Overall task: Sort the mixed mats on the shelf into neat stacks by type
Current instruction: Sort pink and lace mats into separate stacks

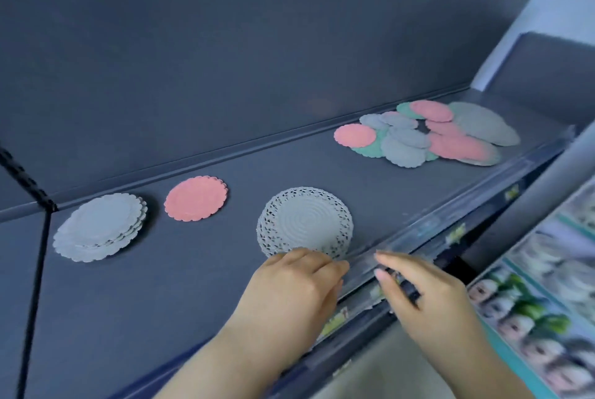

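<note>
On the shelf point(193, 270) grey stack point(99, 231), pink mat point(195, 198) and lace stack point(305, 221) are started, mixed pile point(428, 134) not sorted yet; left hand point(289, 282) at the lace edge, grip unclear, right hand point(425, 295) loose, empty.

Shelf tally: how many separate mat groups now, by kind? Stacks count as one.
Grey scalloped stack: 1
Pink scalloped mat group: 1
Grey lacy stack: 1
Unsorted mixed pile (pink, green, grey): 1
Total: 4 groups
</note>
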`<action>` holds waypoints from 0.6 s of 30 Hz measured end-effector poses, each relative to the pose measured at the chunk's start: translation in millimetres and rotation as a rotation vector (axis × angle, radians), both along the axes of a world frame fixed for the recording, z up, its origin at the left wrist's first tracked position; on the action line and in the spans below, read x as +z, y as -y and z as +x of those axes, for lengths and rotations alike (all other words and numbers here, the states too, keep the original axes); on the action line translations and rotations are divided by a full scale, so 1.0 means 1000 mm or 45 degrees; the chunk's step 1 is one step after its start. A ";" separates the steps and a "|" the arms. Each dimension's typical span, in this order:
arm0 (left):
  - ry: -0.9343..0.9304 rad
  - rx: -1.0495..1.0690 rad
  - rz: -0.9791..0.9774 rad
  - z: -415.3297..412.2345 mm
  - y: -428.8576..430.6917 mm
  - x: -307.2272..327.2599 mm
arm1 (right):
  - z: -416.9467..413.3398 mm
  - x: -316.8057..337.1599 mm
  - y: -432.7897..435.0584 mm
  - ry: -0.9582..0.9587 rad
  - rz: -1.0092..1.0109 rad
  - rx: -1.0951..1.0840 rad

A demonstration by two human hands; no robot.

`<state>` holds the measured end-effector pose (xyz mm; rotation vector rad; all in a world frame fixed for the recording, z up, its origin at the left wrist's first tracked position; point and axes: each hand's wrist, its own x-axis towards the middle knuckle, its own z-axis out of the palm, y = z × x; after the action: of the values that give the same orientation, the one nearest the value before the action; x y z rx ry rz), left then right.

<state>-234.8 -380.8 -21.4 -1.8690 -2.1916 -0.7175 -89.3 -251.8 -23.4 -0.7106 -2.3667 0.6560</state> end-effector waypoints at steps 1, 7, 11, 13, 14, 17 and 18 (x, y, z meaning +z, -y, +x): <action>0.006 -0.028 0.002 0.010 -0.016 0.000 | 0.013 -0.003 -0.011 0.005 -0.028 -0.018; 0.036 -0.030 -0.027 0.076 -0.114 -0.002 | 0.092 -0.005 -0.104 0.091 -0.086 -0.055; 0.027 -0.025 -0.018 0.125 -0.179 -0.004 | 0.149 -0.006 -0.167 0.174 -0.106 -0.070; 0.040 -0.035 -0.013 0.149 -0.208 -0.003 | 0.173 -0.008 -0.195 0.194 -0.118 -0.083; 0.060 -0.045 -0.019 0.158 -0.221 -0.003 | 0.181 -0.009 -0.206 0.209 -0.147 -0.084; 0.105 -0.056 -0.042 0.171 -0.252 -0.005 | 0.196 -0.017 -0.235 0.232 -0.189 -0.078; 0.106 -0.052 -0.049 0.173 -0.262 -0.007 | 0.197 -0.019 -0.245 0.238 -0.197 -0.077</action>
<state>-62.3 -119.2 -28.0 -1.9412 -2.2385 -0.7801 108.1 -7.1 -42.1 -0.9441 -2.4711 0.7835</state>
